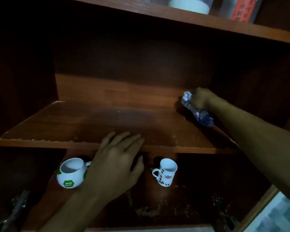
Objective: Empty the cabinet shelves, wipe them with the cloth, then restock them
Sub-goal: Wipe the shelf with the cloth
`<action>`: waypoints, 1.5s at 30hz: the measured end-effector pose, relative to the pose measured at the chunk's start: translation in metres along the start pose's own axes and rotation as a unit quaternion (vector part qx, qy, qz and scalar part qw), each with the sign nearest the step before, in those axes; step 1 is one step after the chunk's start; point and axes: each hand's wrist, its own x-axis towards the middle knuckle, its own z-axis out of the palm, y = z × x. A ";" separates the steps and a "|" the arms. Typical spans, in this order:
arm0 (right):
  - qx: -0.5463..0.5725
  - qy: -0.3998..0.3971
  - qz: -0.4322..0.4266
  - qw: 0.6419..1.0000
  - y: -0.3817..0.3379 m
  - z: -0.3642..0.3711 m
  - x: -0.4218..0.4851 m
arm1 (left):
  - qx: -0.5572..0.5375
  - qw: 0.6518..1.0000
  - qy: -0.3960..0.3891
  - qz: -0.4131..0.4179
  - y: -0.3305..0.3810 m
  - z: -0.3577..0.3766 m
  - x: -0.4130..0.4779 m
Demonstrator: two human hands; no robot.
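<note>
- Cloth (197, 113), blue and white and bunched into a wad, lay at the far right of the middle shelf (90, 124), pressed on the wood close to the cabinet's right wall.
- On my feed the right hand (200, 99) sat on top of it, fingers curled tightly round the wad, with the forearm reaching in from the lower right.
- I saw the left hand (114, 164) resting on the front edge of that same shelf, near its middle. Its fingers were straight and slightly spread over the top surface, the thumb hung below the lip, and it held nothing.
- The shelf's front edge was chipped in pale flecks along most of its length.
- On the lower shelf (199, 198) I made out two mugs, upright and well apart. A round white mug (70, 174) with green patches stood to the left, partly hidden behind the left wrist. A taller white mug (166, 173) printed with brown beans stood to the right, handle pointing left.
- At the top of my view the upper shelf (208, 22) carried a white container (189, 5) and, to its right, a packet with a red label (239, 10), both cut off by the frame.
- A metal hinge (18, 203) glinted low on the left, though the light was too dim for me to read its detail.
- Pale tiled floor (285, 215) showed in the bottom right corner.
</note>
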 end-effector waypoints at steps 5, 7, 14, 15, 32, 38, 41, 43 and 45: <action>-0.132 -0.109 -0.033 0.985 -0.010 0.034 0.022 | 0.006 1.000 -0.006 0.007 -0.001 0.000 -0.003; -0.135 -0.089 -0.064 0.985 -0.029 0.038 0.013 | 0.005 1.000 -0.007 0.007 -0.001 -0.001 -0.003; 0.083 -0.056 -0.131 0.986 -0.106 0.053 0.017 | -0.005 1.000 -0.022 -0.014 -0.002 -0.007 -0.001; 0.106 -0.057 -0.136 0.983 -0.116 0.055 0.017 | -0.001 0.999 -0.027 -0.020 -0.004 -0.010 -0.001; 0.184 -0.122 -0.199 0.955 -0.178 0.058 0.024 | 0.010 0.984 -0.098 -0.150 -0.076 -0.071 -0.044; 0.250 -0.110 -0.296 0.915 -0.210 0.066 -0.009 | 0.012 0.985 -0.083 -0.150 -0.078 -0.071 -0.046; 0.301 -0.186 -0.341 0.871 -0.190 0.066 -0.026 | 0.016 0.984 -0.056 -0.166 -0.080 -0.072 -0.051; 0.332 -0.225 -0.360 0.842 -0.168 0.061 -0.041 | 0.002 0.983 -0.039 -0.179 -0.080 -0.074 -0.052; 0.345 -0.250 -0.359 0.831 -0.147 0.055 -0.057 | -0.004 0.983 -0.035 -0.182 -0.081 -0.074 -0.053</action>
